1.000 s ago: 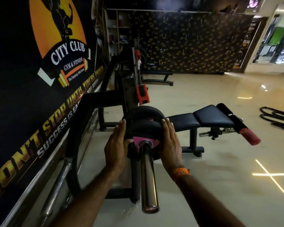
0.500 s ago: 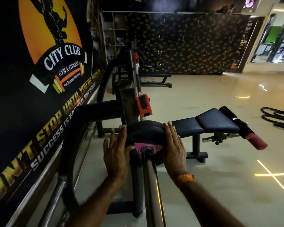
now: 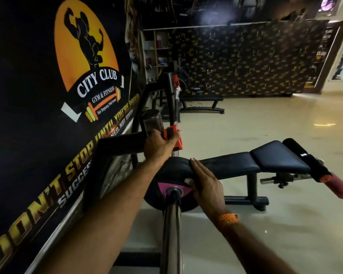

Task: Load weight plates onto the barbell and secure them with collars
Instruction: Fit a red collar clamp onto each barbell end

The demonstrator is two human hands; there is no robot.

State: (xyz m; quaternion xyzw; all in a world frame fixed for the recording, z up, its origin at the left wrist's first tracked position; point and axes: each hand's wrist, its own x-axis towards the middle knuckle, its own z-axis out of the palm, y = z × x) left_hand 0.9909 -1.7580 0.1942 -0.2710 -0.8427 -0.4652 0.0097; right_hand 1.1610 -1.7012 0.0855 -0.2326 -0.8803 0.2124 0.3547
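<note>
The black weight plate [image 3: 172, 171] is sitting on the chrome barbell sleeve [image 3: 171, 230], which is passing through the plate's pink-marked hub; the seating appears complete. The right hand [image 3: 204, 184] is lying flat against the plate's right face and rim, fingers extended and pressed together, apparently bracing the plate so it is not sliding back along the sleeve. Beyond and above the plate, the left hand [image 3: 159, 144] is reaching forward with the arm extended, fingers closing around an orange block [image 3: 171, 138] on the rack upright; whether this is a collar cannot be determined. No collar is showing on the sleeve.
</note>
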